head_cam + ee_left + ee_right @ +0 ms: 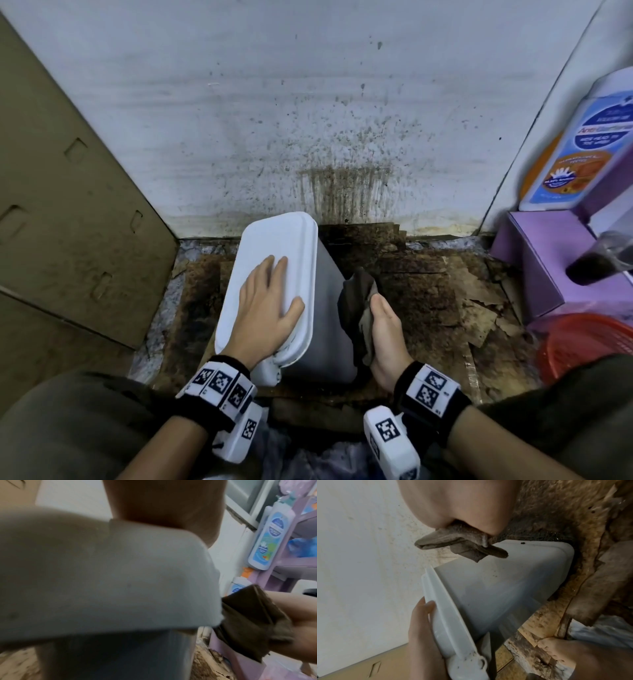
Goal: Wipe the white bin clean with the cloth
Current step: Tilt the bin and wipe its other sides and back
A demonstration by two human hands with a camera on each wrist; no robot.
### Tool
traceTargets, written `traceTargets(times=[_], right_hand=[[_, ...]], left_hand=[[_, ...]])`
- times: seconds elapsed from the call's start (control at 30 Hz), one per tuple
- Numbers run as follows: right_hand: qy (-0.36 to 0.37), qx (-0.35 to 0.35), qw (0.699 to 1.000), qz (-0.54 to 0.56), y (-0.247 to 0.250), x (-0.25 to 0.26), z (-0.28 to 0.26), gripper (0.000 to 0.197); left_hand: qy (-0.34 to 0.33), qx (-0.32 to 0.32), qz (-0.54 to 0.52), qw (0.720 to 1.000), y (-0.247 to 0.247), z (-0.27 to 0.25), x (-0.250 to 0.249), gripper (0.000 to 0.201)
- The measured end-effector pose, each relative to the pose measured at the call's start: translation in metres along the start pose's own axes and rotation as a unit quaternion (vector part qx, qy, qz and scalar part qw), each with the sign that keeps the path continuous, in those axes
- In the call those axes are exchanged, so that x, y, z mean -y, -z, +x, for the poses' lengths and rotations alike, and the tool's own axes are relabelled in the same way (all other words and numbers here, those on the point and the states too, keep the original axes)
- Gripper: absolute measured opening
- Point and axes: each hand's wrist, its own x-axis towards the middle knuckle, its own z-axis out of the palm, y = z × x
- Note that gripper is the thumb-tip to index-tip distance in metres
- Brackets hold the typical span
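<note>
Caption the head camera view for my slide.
Left hand steadies the white bin while right hand holds the cloth against its side.

Stained, flaking brown floor (428, 294) carries the white bin (308, 308), purple boxes (534, 267) and red basket (589, 342).

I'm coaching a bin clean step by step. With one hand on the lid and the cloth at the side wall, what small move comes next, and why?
Probably drag the cloth down the white bin's side wall. The right hand grips the cloth against that wall, dark specks still dot it in the right wrist view, and the left hand lies flat on the lid, steadying the bin.
</note>
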Motion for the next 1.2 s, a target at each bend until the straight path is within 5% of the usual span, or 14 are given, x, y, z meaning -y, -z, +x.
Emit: traceTargets(times=[0.17, 0.3, 0.43, 0.83, 1.03, 1.2], right_hand=[[0.056, -0.040, 0.998, 0.001, -0.035, -0.012, -0.016, 0.037], [0.105, 0.034, 0.992, -0.070, -0.069, -0.036, -0.035, 0.042], [0.178, 0.086, 0.965, -0.170, -0.077, -0.068, -0.039, 0.040], [0.281, 0.059, 0.906, -0.312, -0.086, -0.102, -0.027, 0.054], [0.258, 0.074, 0.909, -0.319, -0.057, -0.123, 0.002, 0.053], [0.098, 0.019, 0.953, -0.287, -0.015, -0.151, 0.040, 0.049]], left_hand=[[0.025, -0.028, -0.035, 0.999, 0.006, 0.005, 0.019, 0.079], [0.022, -0.031, -0.048, 0.998, 0.008, 0.003, 0.032, 0.078], [0.023, -0.043, -0.057, 0.997, 0.007, 0.005, 0.039, 0.076], [0.015, -0.058, -0.049, 0.997, 0.003, 0.006, 0.056, 0.071], [0.025, -0.063, -0.082, 0.994, 0.007, 0.005, 0.063, 0.069], [0.023, -0.063, -0.097, 0.993, 0.008, 0.005, 0.062, 0.069]])
